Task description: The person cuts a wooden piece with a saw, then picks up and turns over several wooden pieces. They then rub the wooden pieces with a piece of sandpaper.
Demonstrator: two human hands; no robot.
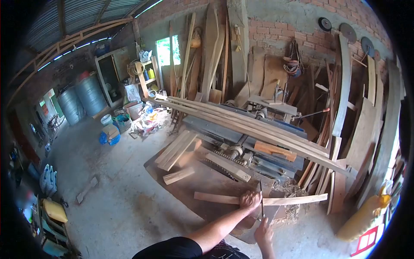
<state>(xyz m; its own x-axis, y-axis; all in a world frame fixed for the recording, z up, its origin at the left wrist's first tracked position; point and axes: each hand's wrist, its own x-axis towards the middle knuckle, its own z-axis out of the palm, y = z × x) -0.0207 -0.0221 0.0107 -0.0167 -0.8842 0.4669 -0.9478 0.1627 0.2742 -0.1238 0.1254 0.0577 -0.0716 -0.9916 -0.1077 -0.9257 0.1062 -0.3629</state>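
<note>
A long, narrow wooden strip point(297, 200) lies crosswise in front of me over the brown work surface point(189, 183). My left hand point(250, 200) presses on its middle with the fingers wrapped over the wood. Close to its right, a thin upright tool, like a saw or blade point(261, 196), crosses the strip. My right hand point(263, 232) is closed around the lower end of this tool, below the strip. A short wood block point(179, 175) rests on the surface to the left.
Long planks point(241, 123) lie across a machine point(207, 127) ahead. Shorter boards point(177, 149) sit left of it. Timber leans on the back wall. Wood shavings point(293, 211) lie at the right, with a yellow sack point(360, 218) beyond. Buckets point(133, 111) stand further back.
</note>
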